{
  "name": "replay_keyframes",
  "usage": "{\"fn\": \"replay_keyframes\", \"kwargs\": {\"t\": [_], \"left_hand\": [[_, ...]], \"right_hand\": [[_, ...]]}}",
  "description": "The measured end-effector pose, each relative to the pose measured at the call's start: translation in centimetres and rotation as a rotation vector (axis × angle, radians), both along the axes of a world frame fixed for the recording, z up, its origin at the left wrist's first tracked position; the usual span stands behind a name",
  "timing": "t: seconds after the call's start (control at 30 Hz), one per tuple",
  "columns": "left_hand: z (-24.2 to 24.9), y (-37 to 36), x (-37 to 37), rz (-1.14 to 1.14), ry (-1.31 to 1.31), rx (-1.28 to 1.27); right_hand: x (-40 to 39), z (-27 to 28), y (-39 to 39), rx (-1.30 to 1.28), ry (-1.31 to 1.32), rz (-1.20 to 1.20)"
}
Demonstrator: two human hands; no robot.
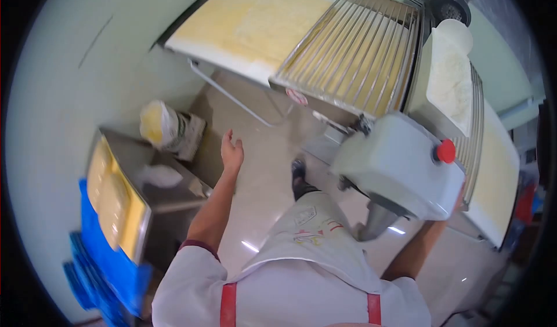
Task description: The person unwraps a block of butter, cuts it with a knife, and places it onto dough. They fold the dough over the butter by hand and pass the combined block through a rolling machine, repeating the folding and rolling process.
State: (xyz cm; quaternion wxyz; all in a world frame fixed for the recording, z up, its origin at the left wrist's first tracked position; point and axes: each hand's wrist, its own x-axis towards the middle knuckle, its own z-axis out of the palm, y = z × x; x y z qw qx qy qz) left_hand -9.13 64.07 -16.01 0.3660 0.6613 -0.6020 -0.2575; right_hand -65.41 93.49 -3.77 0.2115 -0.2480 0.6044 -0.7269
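Observation:
My left hand (232,152) hangs in the air over the floor, its thumb apart from the fingers and nothing in it. To its right stands a dough sheeter (400,164) with a pale housing and a red knob-like button (445,151). My right forearm (419,247) reaches up behind the housing's right side; the hand is mostly hidden there, so its grip does not show. On the sheeter's left belt (203,22) lies a wide, flat yellowish dough sheet (261,22), running under a metal bar guard (354,51).
A white tray (449,89) with flour-like powder sits atop the sheeter, whose right belt (496,170) extends beyond. At left, plastic-wrapped pale slabs (110,202) rest on a steel table (174,196) beside blue sheeting (110,243). An opened sack (165,124) stands near the wall.

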Motion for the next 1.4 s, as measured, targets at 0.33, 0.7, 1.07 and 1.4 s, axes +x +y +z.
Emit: {"fn": "replay_keyframes", "kwargs": {"t": [0.33,0.7,1.07,1.4], "left_hand": [[11.0,28.7,-21.4,-0.943,0.532,0.099],[14.2,37.0,-33.0,0.225,1.246,0.342],[13.9,37.1,-33.9,0.304,1.267,0.288],[14.2,37.0,-34.0,0.27,1.261,0.24]], "right_hand": [[2.4,6.0,-1.5,-0.146,-0.229,0.373],[-0.5,6.6,-1.6,-0.19,0.016,0.807],[-0.3,11.4,-0.1,-0.555,0.974,0.912],[4.5,16.2,-3.5,-0.409,1.374,1.105]]}}
